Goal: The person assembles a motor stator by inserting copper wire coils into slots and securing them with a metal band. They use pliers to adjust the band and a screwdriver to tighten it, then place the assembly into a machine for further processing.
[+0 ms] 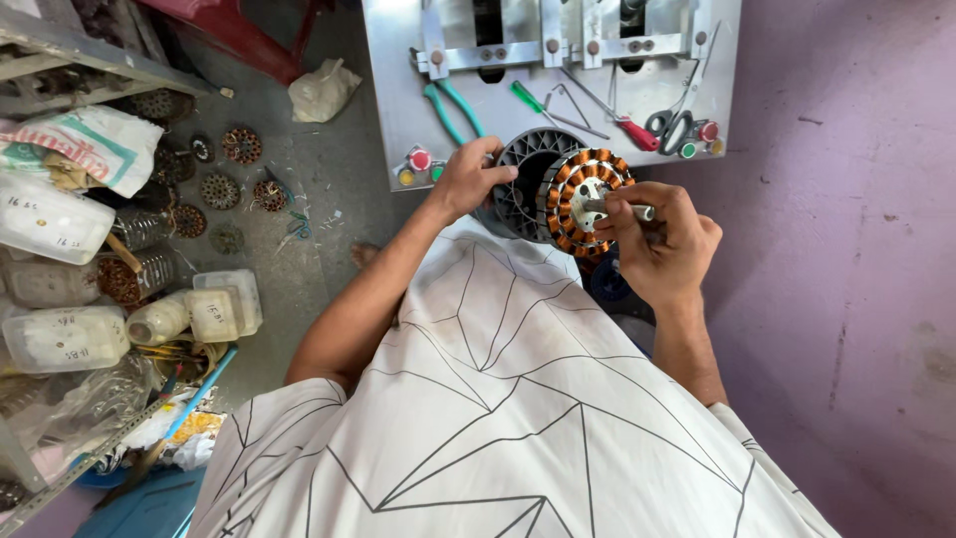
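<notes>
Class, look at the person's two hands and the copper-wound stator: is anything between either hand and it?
Nothing visible. The left hand grips the grey ribbed housing behind the stator; the right hand pinches the metal shaft at its centre.

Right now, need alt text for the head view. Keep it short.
Seen from above, a person in a white shirt with black line patterns holds a copper-wound motor stator against a grey finned housing: left hand steadies the housing, right hand grips the metal shaft. Pliers, a screwdriver and scissors lie on the metal workbench ahead.
</notes>
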